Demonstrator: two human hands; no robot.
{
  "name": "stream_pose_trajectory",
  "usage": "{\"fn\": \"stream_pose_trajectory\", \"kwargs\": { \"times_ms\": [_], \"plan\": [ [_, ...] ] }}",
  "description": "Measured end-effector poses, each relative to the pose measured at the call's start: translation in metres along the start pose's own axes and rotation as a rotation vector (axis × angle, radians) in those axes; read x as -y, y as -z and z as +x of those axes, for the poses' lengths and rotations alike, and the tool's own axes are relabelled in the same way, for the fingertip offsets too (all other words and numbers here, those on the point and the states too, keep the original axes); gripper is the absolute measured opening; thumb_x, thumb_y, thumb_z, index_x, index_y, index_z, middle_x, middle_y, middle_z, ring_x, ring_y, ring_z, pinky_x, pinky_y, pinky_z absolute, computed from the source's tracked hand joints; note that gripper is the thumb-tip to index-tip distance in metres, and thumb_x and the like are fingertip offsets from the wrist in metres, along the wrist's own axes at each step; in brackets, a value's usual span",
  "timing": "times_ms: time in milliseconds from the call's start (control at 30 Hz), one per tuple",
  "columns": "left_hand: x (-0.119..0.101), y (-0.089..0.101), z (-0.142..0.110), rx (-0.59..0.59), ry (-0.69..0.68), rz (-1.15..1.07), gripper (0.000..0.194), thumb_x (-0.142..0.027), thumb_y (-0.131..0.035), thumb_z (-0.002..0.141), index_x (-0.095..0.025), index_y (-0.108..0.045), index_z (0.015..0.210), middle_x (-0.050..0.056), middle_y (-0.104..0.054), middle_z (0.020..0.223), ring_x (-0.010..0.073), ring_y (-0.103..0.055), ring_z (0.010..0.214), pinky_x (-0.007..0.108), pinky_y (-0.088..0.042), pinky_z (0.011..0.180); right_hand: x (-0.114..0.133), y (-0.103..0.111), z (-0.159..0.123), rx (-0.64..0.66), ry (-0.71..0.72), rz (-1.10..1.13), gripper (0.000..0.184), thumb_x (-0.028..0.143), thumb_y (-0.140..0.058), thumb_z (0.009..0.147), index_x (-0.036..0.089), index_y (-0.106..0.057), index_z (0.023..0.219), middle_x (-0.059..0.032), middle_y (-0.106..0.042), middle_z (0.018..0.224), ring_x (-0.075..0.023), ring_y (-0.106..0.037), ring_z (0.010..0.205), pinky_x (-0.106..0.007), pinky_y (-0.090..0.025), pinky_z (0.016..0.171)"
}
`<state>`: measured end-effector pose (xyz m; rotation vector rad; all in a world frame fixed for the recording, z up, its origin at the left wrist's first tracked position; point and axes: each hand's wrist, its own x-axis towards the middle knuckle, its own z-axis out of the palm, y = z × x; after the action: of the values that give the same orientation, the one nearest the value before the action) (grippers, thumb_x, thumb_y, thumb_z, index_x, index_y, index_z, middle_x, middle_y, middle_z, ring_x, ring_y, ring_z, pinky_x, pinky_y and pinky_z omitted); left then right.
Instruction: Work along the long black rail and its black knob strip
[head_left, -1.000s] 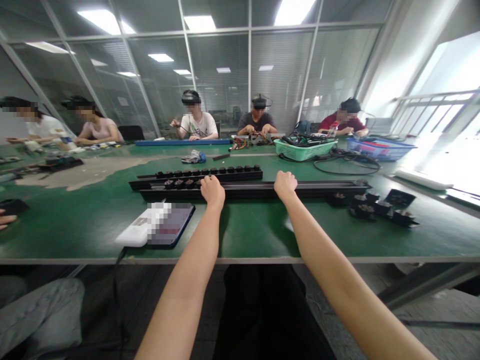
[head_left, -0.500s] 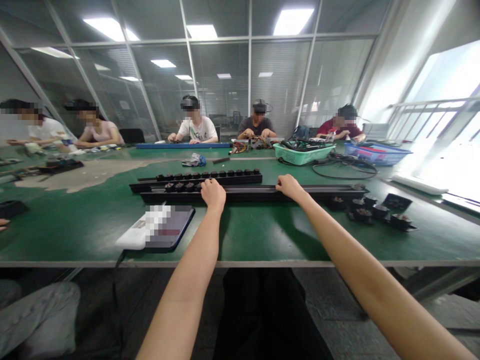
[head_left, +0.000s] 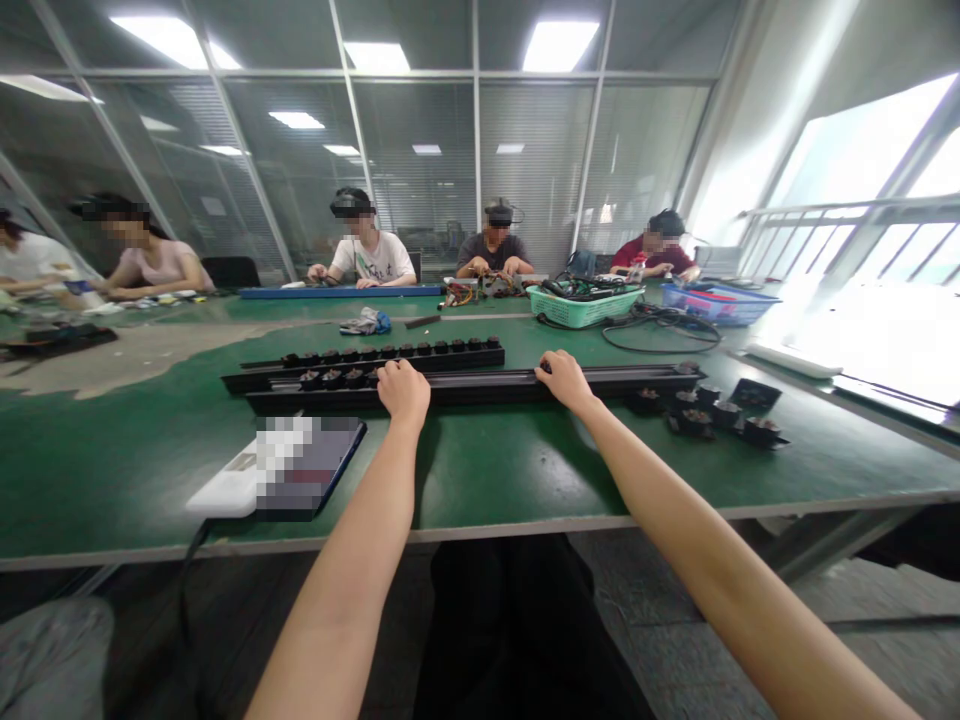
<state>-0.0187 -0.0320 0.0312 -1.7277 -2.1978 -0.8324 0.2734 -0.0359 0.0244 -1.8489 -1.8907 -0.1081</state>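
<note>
A long black power-strip rail (head_left: 480,385) lies across the green table (head_left: 150,450), with several black socket modules at its left end. My left hand (head_left: 403,390) is closed in a fist on the rail beside those modules. My right hand (head_left: 564,378) rests further right on the same rail, fingers curled over its top. A second black rail (head_left: 390,352) filled with socket modules lies just behind. Loose black socket modules (head_left: 712,415) sit in a cluster to the right of my right hand.
A phone on a white power bank (head_left: 281,475) lies near the table's front edge, left of my left arm. A green basket (head_left: 585,300) and a blue basket (head_left: 720,300) of cables stand at the back right. Several people work along the far and left sides.
My right hand has gone from a raised fist to fingers laid over the rail. My left hand stays on the rail. The camera has turned slightly to the right.
</note>
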Motion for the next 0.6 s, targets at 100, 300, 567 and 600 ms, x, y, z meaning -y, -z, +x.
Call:
{"fn": "stream_pose_trajectory", "kwargs": {
  "times_ms": [100,300,567,600],
  "plan": [
    [0.0,0.0,0.0,0.003,0.0,-0.009,0.039,-0.019,-0.041,0.1,-0.011,-0.068,0.126,0.023,-0.064,0.133,0.0358,-0.055,0.132,0.045,-0.051,0.106,-0.002,0.0,0.0,-0.007,0.005,-0.007,0.022,0.026,-0.056,0.104,0.014,-0.072,0.115,-0.0138,-0.068,0.118,-0.0219,-0.063,0.109,-0.028,-0.045,0.097],
    [0.0,0.0,0.0,0.006,-0.004,-0.01,0.04,-0.019,-0.04,0.1,-0.009,-0.068,0.126,0.023,-0.064,0.133,0.0366,-0.055,0.132,0.045,-0.051,0.105,-0.005,-0.003,0.001,-0.03,-0.001,0.018,0.023,0.027,-0.055,0.105,0.015,-0.073,0.114,-0.0152,-0.069,0.116,-0.0244,-0.064,0.108,-0.029,-0.046,0.092],
    [0.0,-0.002,0.001,0.0,-0.003,-0.021,0.039,-0.018,-0.042,0.099,-0.01,-0.069,0.126,0.023,-0.064,0.133,0.0369,-0.055,0.132,0.047,-0.051,0.105,-0.012,-0.005,0.003,-0.054,0.018,0.07,0.025,0.029,-0.06,0.103,0.017,-0.072,0.121,-0.0148,-0.068,0.112,-0.0258,-0.064,0.104,-0.032,-0.046,0.094],
    [0.0,-0.002,0.001,0.001,-0.004,-0.022,0.039,-0.018,-0.042,0.099,-0.01,-0.069,0.126,0.023,-0.064,0.133,0.037,-0.055,0.132,0.047,-0.051,0.105,-0.014,-0.006,0.003,-0.053,0.035,0.084,0.024,0.03,-0.062,0.103,0.018,-0.072,0.121,-0.0139,-0.068,0.111,-0.0255,-0.063,0.103,-0.033,-0.046,0.095]
  ]
}}
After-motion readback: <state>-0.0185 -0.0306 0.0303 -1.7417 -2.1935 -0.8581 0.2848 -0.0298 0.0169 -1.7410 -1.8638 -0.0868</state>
